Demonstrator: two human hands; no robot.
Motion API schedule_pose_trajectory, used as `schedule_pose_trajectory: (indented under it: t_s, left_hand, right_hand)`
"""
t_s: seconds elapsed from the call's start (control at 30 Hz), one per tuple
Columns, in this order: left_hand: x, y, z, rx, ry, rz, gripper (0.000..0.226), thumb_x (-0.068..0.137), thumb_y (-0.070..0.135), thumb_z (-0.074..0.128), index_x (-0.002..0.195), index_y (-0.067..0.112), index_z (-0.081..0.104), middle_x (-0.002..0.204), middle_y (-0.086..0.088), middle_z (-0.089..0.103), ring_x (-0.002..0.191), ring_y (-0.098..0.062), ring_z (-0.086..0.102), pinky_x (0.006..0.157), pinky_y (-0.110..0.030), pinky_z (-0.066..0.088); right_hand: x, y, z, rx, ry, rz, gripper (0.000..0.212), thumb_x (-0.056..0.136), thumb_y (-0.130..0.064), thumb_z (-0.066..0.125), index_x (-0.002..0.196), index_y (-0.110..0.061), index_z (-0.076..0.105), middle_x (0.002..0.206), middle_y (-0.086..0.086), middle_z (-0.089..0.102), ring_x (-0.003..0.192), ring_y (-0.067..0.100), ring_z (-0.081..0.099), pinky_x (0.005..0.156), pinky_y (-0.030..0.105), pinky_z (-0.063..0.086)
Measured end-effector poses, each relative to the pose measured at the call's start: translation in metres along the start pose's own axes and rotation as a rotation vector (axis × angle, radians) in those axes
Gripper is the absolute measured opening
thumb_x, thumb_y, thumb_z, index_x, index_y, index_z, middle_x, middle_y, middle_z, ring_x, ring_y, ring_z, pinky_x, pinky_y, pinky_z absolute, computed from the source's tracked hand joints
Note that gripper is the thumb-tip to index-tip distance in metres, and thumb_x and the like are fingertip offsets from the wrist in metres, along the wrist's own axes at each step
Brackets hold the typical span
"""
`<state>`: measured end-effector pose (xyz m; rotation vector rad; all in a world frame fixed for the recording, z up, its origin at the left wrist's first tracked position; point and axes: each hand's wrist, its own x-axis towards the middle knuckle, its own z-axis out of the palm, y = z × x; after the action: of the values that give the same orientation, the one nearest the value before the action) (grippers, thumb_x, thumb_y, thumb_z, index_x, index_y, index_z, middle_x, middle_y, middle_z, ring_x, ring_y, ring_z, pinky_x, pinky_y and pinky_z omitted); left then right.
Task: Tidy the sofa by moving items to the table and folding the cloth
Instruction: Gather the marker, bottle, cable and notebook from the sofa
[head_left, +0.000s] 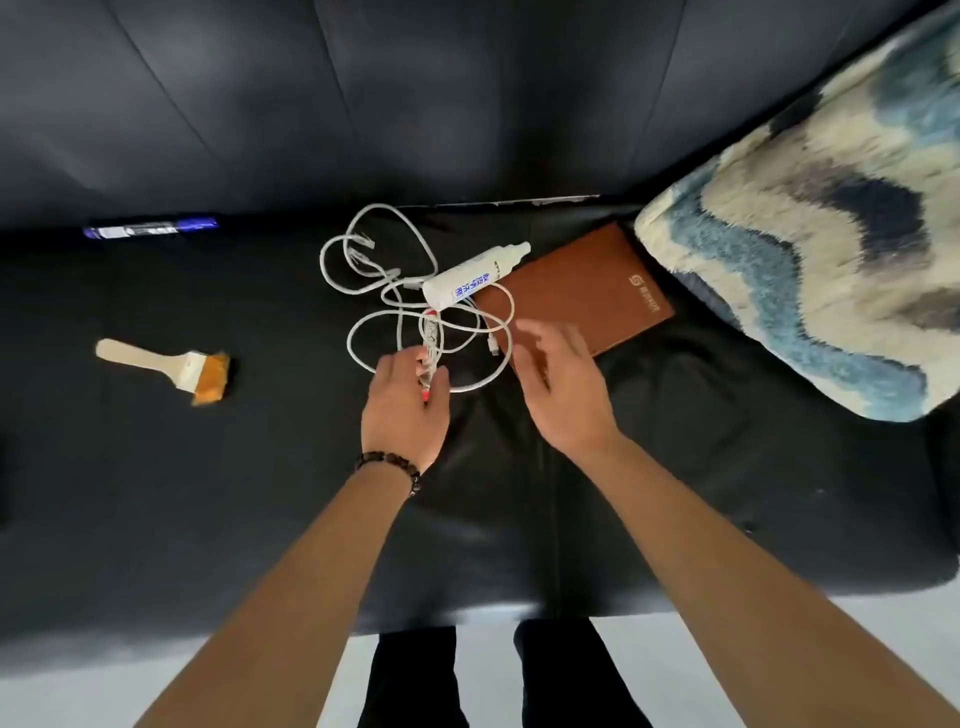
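On the black sofa seat (208, 493) lies a tangle of white cables (363, 275). A white spray bottle (475, 276) rests across the tangle. My left hand (405, 405) grips a red-tipped marker (431, 348) that pokes up through the cable loops. My right hand (561, 384) hovers with spread fingers over the near corner of a brown notebook (587, 291). The fuzzy blue, cream and dark patterned cloth (831, 234) sits bunched at the right end of the sofa.
A wooden-handled paintbrush (166, 364) lies on the left of the seat. A dark blue marker (150, 228) rests where seat meets backrest (467, 93). Pale floor (488, 649) and my dark trouser legs show below the sofa's front edge.
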<state>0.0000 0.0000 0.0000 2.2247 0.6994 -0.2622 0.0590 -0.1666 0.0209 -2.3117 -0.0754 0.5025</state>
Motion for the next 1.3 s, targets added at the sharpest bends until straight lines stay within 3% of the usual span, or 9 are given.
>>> schedule_pose_trajectory:
  t_s: [0.1,0.23,0.37,0.47,0.63,0.77,0.97,1.13,1.3]
  left_hand:
    - [0.016,-0.010,0.009,0.128,0.112,-0.019,0.028,0.090,0.032,0.063,0.112,0.015,0.060,0.108,-0.001,0.057,0.088,-0.022,0.061,0.069,-0.030,0.046]
    - [0.025,-0.015,0.016,0.302,0.056,-0.073,0.041,0.081,0.042,0.068,0.114,0.020,0.058,0.112,0.000,0.054,0.092,-0.022,0.060,0.064,-0.032,0.044]
    - [0.039,-0.003,0.012,0.368,0.007,-0.158,0.034,0.082,0.040,0.065,0.110,0.020,0.057,0.111,-0.002,0.052,0.076,-0.023,0.053,0.062,-0.032,0.038]
    - [0.029,-0.003,0.006,0.308,0.018,-0.120,0.026,0.088,0.033,0.060,0.108,0.016,0.058,0.110,-0.003,0.054,0.080,-0.026,0.057,0.064,-0.033,0.039]
    - [-0.001,-0.011,-0.007,0.154,0.053,-0.022,0.025,0.095,0.025,0.056,0.116,0.012,0.058,0.114,-0.005,0.058,0.085,-0.024,0.063,0.071,-0.027,0.038]
    - [-0.027,-0.019,-0.013,0.052,0.027,-0.035,0.023,0.093,0.015,0.056,0.115,0.008,0.052,0.115,-0.006,0.050,0.078,-0.020,0.055,0.072,-0.030,0.043]
    - [-0.074,-0.022,-0.011,0.073,0.145,-0.020,0.052,0.080,0.001,0.062,0.128,0.007,0.044,0.129,-0.013,0.038,0.072,-0.017,0.045,0.066,-0.028,0.042]
    - [-0.103,-0.027,-0.015,0.000,0.201,-0.035,0.066,0.082,0.003,0.064,0.141,0.007,0.034,0.149,-0.014,0.019,0.093,-0.030,0.060,0.074,-0.033,0.052]
    - [-0.107,-0.030,-0.023,-0.230,0.328,-0.171,0.048,0.088,-0.005,0.047,0.135,-0.003,0.036,0.143,-0.016,0.029,0.089,0.004,0.054,0.082,-0.001,0.036]
  right_hand:
    - [0.051,-0.007,0.015,-0.134,0.103,-0.141,0.045,0.101,-0.016,0.049,0.145,-0.019,0.044,0.146,0.005,0.043,0.131,0.024,0.044,0.105,0.034,0.042]
    - [0.097,-0.006,0.033,-0.448,-0.196,-0.217,0.074,0.097,-0.011,0.053,0.158,-0.019,0.012,0.164,0.004,0.016,0.151,0.029,0.010,0.119,0.042,0.020]
    - [0.101,-0.004,0.039,-0.715,-0.157,-0.297,0.064,0.089,-0.030,0.068,0.147,-0.024,0.040,0.142,0.011,0.036,0.129,0.033,0.035,0.105,0.042,0.034]
    - [0.081,-0.003,0.032,-0.697,-0.089,-0.347,0.056,0.082,-0.024,0.074,0.133,-0.021,0.051,0.130,0.013,0.042,0.119,0.033,0.041,0.102,0.043,0.033]
    - [0.017,0.007,0.019,-0.395,0.000,-0.262,0.049,0.087,-0.024,0.071,0.128,-0.007,0.051,0.136,0.014,0.048,0.134,0.034,0.039,0.110,0.047,0.032]
    - [-0.035,0.012,0.014,-0.272,0.094,-0.191,0.040,0.092,-0.034,0.064,0.118,-0.005,0.053,0.114,0.010,0.058,0.103,0.028,0.056,0.088,0.044,0.047]
    - [-0.087,0.024,0.024,-0.140,-0.114,0.282,0.049,0.094,-0.062,0.047,0.114,-0.018,0.046,0.109,0.002,0.060,0.096,0.025,0.061,0.078,0.039,0.051]
    - [-0.102,0.032,0.030,-0.183,-0.158,0.291,0.055,0.093,-0.063,0.048,0.120,-0.016,0.046,0.114,0.005,0.059,0.098,0.027,0.061,0.079,0.040,0.053]
    - [-0.093,0.035,0.027,-0.190,-0.190,0.316,0.056,0.092,-0.065,0.048,0.119,-0.016,0.048,0.115,0.007,0.061,0.103,0.026,0.060,0.081,0.039,0.052]
